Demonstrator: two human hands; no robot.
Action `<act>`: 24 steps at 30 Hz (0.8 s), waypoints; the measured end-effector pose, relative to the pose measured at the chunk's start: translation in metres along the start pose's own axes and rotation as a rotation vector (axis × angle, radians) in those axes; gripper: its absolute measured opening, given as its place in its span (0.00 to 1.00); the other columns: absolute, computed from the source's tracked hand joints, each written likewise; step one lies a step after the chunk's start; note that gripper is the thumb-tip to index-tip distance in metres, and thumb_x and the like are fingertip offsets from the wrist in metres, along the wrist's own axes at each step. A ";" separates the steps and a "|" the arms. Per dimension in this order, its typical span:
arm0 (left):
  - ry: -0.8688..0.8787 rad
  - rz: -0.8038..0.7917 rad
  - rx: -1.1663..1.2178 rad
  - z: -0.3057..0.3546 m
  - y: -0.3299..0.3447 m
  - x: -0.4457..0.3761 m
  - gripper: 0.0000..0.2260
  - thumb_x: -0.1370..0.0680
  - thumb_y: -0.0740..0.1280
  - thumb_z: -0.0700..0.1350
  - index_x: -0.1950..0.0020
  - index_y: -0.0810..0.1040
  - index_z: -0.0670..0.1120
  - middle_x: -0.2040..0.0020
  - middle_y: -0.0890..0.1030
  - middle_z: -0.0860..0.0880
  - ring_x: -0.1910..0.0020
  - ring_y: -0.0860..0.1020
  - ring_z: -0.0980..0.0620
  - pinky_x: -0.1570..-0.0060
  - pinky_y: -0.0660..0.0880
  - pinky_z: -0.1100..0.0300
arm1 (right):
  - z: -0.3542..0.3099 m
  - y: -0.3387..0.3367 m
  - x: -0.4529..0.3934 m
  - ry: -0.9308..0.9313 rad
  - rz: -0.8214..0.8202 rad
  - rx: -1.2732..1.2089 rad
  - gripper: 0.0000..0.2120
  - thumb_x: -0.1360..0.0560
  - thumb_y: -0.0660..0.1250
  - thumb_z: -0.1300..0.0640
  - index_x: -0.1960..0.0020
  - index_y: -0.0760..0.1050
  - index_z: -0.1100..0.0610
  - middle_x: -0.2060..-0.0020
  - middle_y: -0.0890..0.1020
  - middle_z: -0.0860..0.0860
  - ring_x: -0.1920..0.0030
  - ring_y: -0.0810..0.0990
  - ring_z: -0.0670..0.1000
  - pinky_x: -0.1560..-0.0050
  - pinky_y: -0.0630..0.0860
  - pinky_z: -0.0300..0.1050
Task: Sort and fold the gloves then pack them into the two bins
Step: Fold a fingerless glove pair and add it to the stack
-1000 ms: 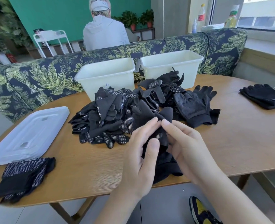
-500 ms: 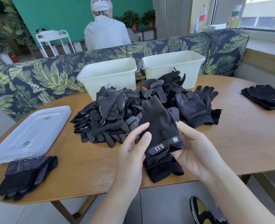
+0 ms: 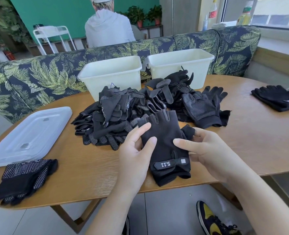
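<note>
Both hands, left hand (image 3: pixel 137 150) and right hand (image 3: pixel 206 153), are now holding the fingerless glove (image 3: pixel 165 143) spread flat in mid-frame, fingers gripping its edges; it was bunched before, so folding is coming.

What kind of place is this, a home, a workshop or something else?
Probably a café or a lounge-like common room, not a workshop. A long leaf-print bench sofa runs behind the oval wooden table, another person sits with their back turned at the next seating, and potted plants stand by a green wall.
</note>
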State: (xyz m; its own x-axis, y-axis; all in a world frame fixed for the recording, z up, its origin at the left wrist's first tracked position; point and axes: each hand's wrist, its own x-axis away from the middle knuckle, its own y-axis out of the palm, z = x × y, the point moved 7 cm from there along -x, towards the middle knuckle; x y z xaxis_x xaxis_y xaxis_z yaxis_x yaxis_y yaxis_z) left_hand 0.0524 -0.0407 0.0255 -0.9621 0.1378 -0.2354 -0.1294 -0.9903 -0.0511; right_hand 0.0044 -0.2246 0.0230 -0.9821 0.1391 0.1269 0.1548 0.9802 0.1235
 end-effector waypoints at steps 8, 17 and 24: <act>-0.006 -0.088 -0.267 -0.007 0.010 0.005 0.36 0.31 0.72 0.56 0.23 0.71 0.53 0.28 0.66 0.69 0.27 0.70 0.63 0.27 0.70 0.53 | 0.009 -0.012 -0.008 -0.023 0.101 0.058 0.10 0.25 0.74 0.66 0.45 0.81 0.61 0.52 0.88 0.57 0.47 0.85 0.66 0.40 0.77 0.70; -0.095 -0.181 -0.599 -0.017 0.011 0.008 0.36 0.27 0.75 0.56 0.21 0.69 0.51 0.22 0.61 0.60 0.25 0.67 0.56 0.26 0.68 0.52 | 0.016 -0.027 -0.011 -0.029 0.275 0.512 0.23 0.32 0.82 0.53 0.42 0.75 0.49 0.56 0.85 0.45 0.65 0.85 0.45 0.58 0.83 0.43; -0.090 -0.118 -0.609 -0.011 0.007 0.009 0.32 0.27 0.77 0.53 0.24 0.73 0.50 0.25 0.65 0.60 0.29 0.71 0.56 0.28 0.69 0.54 | 0.004 -0.026 -0.006 -0.124 0.313 0.646 0.17 0.30 0.80 0.51 0.46 0.76 0.46 0.57 0.81 0.41 0.57 0.81 0.38 0.58 0.76 0.33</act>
State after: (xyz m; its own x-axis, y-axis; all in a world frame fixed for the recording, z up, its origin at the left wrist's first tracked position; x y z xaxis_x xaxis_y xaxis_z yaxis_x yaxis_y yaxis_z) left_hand 0.0458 -0.0459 0.0126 -0.9695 0.2176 -0.1129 -0.1019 -0.7766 -0.6217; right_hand 0.0061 -0.2506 0.0149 -0.9128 0.4045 -0.0558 0.3742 0.7742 -0.5105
